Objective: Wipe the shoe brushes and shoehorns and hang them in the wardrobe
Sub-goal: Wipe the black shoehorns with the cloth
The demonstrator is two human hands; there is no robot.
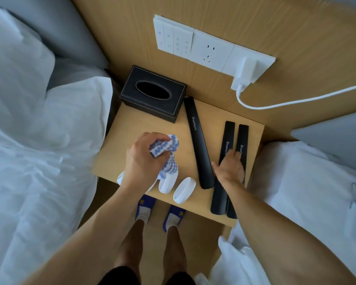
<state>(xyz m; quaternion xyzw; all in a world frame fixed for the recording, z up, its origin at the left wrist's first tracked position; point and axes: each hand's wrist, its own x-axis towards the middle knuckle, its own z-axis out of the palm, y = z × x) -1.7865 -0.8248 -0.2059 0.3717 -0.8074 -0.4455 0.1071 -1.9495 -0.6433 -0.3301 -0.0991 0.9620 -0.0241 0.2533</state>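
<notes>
Standing between two beds, the person leans over a small wooden surface (pixel 132 128). Nearest its front edge lie three white brushes (pixel 183 192), one partly under the left wrist. The left hand (pixel 141 161) is curled round a bunched blue-and-white cloth (pixel 165 155), which hangs over them. The right hand (pixel 230 167) lies with fingers straight on a pair of black shoehorns (pixel 227 138) set side by side, their near tips just past the front edge. A third shoehorn (pixel 195 140) lies alone just left of that hand, between the two hands. All three run lengthwise away from the person, the lone one slanting a little left at the far end. The right hand is plainly nearer them, so I judge a lift or slide toward the cloth comes next. Room is tight on the right, where the bed presses close; bare wood lies open around the left hand. Further back sits a black tissue box (pixel 152 93), then the wall's switch panel (pixel 193 42) with a plugged charger (pixel 247 73).
</notes>
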